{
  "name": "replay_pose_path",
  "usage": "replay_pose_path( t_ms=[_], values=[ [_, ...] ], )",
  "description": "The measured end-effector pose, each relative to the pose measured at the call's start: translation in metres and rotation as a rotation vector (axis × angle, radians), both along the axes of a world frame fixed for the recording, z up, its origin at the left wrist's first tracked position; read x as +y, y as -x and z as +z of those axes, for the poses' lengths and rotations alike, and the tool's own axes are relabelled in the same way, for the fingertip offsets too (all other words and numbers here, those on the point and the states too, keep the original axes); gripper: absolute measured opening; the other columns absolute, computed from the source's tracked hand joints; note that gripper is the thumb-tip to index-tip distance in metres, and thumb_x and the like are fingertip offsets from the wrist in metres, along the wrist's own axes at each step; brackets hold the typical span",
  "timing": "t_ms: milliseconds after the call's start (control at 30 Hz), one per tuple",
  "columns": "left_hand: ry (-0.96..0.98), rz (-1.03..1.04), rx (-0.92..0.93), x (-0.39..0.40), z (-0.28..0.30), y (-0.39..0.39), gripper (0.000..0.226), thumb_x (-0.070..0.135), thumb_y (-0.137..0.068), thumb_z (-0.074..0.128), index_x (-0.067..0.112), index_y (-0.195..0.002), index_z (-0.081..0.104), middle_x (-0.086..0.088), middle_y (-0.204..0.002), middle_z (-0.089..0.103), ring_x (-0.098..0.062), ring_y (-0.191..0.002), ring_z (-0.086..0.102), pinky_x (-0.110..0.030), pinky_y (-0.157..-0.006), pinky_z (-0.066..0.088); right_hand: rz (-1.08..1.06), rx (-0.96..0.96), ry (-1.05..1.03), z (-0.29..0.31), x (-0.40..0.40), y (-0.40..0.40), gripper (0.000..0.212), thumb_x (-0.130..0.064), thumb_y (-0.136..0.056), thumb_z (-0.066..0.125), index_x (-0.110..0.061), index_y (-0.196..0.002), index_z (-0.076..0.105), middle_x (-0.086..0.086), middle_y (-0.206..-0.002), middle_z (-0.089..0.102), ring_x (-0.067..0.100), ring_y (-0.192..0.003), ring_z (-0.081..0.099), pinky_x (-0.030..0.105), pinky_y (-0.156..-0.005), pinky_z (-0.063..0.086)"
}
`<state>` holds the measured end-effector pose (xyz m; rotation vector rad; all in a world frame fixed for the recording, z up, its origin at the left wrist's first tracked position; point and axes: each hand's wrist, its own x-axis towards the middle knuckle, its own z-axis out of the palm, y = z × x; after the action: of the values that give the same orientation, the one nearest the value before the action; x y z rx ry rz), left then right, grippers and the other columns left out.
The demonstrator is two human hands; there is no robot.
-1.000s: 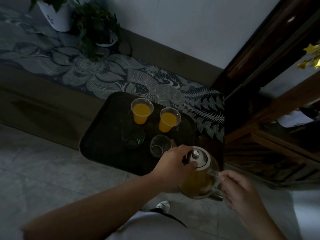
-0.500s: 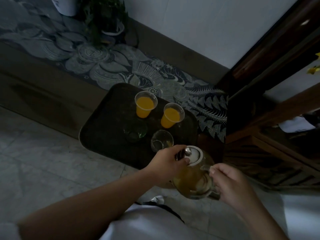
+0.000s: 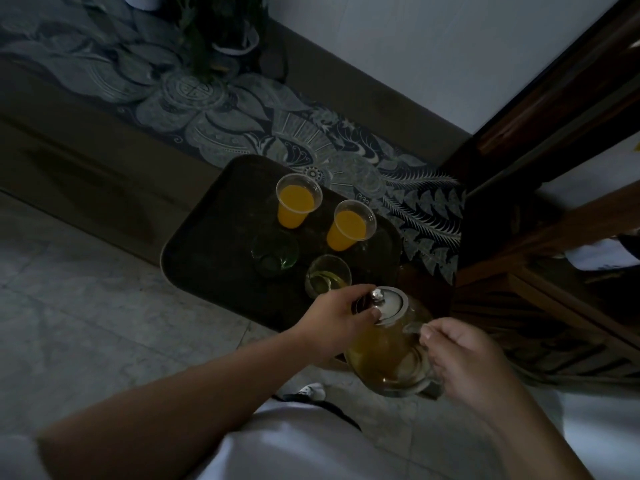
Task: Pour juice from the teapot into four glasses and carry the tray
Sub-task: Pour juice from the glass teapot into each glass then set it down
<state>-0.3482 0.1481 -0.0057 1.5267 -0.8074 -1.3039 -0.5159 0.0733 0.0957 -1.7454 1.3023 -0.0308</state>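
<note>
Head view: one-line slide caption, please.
Right hand tilts glass teapot, left hand on its lid, pouring juice into third glass on tray.

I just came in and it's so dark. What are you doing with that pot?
A person is pouring juice. The right hand grips the handle of the glass teapot, tilted over the clear glass, while the left hand holds its lid. Two cups on the dark tray already hold orange juice; the green glass looks empty.
</note>
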Motion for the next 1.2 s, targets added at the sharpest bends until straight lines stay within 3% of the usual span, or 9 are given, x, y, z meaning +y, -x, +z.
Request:
replay_pose_path(
  t_ms=[267, 333, 467, 800, 900, 1033, 1200],
  values=[
    [0.004, 0.017, 0.054, 0.002, -0.001, 0.001, 0.045, 0.030, -0.094, 0.061, 0.025, -0.138, 0.054, 0.004, -0.124, 0.066, -0.011, -0.117, 0.060, -0.041, -0.103, 0.050, 0.031, 0.026, 0.016, 0.001, 0.001, -0.002, 0.024, -0.037, -0.089, 0.053, -0.022, -0.079, 0.068, -0.005, -0.053, 0.052, 0.016, -0.055, 0.051, 0.039, -0.059, 0.040],
    [0.009, 0.011, 0.054, 0.002, 0.000, 0.001, 0.041, 0.028, -0.095, 0.060, 0.025, -0.136, 0.056, 0.004, -0.120, 0.067, -0.010, -0.114, 0.061, -0.040, -0.102, 0.050, 0.027, 0.027, 0.012, 0.003, 0.002, -0.002, 0.023, -0.032, -0.092, 0.053, -0.023, -0.077, 0.068, -0.007, -0.050, 0.054, 0.010, -0.051, 0.053, 0.035, -0.056, 0.041],
    [0.011, 0.015, 0.062, 0.004, 0.000, 0.003, 0.033, 0.025, -0.096, 0.060, 0.029, -0.129, 0.061, 0.006, -0.113, 0.069, -0.010, -0.109, 0.063, -0.039, -0.099, 0.051, 0.012, 0.055, -0.004, 0.007, 0.004, -0.005, 0.026, -0.027, -0.094, 0.052, -0.016, -0.075, 0.066, -0.011, -0.040, 0.047, -0.002, -0.035, 0.041, 0.025, -0.048, 0.030],
    [0.023, 0.020, 0.105, 0.005, -0.004, 0.009, 0.025, 0.022, -0.096, 0.059, 0.035, -0.117, 0.065, 0.002, -0.112, 0.070, -0.014, -0.109, 0.064, -0.045, -0.103, 0.049, 0.062, 0.096, 0.032, 0.015, 0.009, -0.004, 0.027, -0.025, -0.091, 0.056, -0.022, -0.064, 0.059, -0.014, -0.039, 0.050, -0.002, -0.034, 0.042, 0.026, -0.049, 0.032],
    [0.022, 0.016, 0.111, 0.005, -0.006, 0.010, 0.033, 0.029, -0.092, 0.060, 0.030, -0.125, 0.064, 0.002, -0.113, 0.070, -0.015, -0.110, 0.064, -0.048, -0.103, 0.048, 0.094, 0.132, 0.064, 0.017, 0.010, -0.004, 0.022, -0.024, -0.089, 0.057, -0.021, -0.067, 0.059, -0.012, -0.044, 0.050, 0.000, -0.040, 0.044, 0.028, -0.050, 0.035],
    [0.040, 0.014, 0.134, 0.004, -0.007, 0.013, 0.036, 0.036, -0.086, 0.059, 0.034, -0.121, 0.065, 0.000, -0.111, 0.071, -0.019, -0.109, 0.065, -0.052, -0.102, 0.048, 0.135, 0.193, 0.118, 0.022, 0.012, -0.006, 0.016, -0.024, -0.087, 0.058, -0.013, -0.077, 0.063, -0.002, -0.060, 0.054, 0.013, -0.055, 0.052, 0.032, -0.053, 0.040],
    [0.062, 0.017, 0.164, 0.004, -0.007, 0.015, 0.034, 0.035, -0.085, 0.059, 0.032, -0.118, 0.067, -0.003, -0.110, 0.070, -0.022, -0.109, 0.065, -0.055, -0.102, 0.047, 0.173, 0.226, 0.193, 0.026, 0.015, -0.007, 0.018, -0.024, -0.087, 0.057, -0.013, -0.073, 0.061, -0.004, -0.055, 0.049, 0.012, -0.050, 0.047, 0.034, -0.050, 0.039]
  ],
)
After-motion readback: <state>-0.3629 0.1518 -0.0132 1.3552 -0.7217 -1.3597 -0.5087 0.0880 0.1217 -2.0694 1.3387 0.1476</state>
